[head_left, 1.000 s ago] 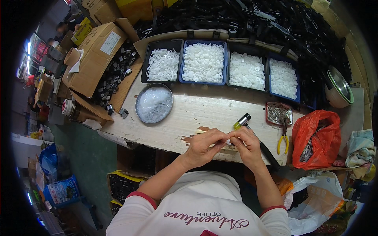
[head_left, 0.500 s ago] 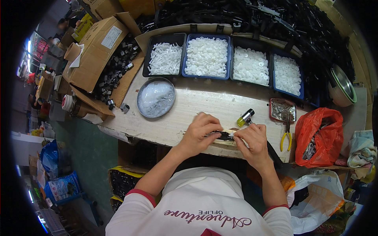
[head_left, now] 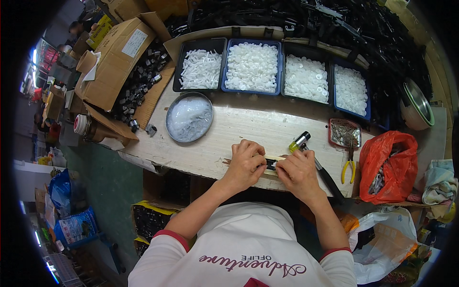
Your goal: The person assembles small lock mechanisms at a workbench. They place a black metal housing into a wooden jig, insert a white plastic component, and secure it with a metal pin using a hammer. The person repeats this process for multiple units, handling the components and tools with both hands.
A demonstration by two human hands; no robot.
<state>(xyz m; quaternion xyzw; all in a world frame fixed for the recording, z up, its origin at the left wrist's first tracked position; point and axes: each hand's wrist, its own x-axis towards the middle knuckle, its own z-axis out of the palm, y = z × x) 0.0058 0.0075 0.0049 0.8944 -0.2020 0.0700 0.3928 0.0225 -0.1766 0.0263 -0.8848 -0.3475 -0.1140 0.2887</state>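
At the table's front edge my left hand (head_left: 246, 165) pinches the left end of a small black part (head_left: 270, 164). My right hand (head_left: 297, 173) is closed at its other end, with a small white bit showing by the fingertips. The fingers hide most of the part, so its exact kind cannot be made out. Beneath it lies a pale wooden strip (head_left: 276, 157). Just beyond my right hand rests a hammer (head_left: 328, 181) with a black handle, a silver head and a yellow face; no hand holds it.
Trays of small white plastic pieces (head_left: 252, 67) line the back. A round dish (head_left: 190, 117) holds whitish, greasy-looking stuff. To the right are a box of metal pins (head_left: 344, 131), yellow-handled pliers (head_left: 348, 171) and a red bag (head_left: 387, 167). A cardboard box (head_left: 117, 62) spills black parts leftward.
My right hand has shifted left and slightly down, closer to my left hand. More of the hammer's handle shows now. The black part is more covered by fingers.
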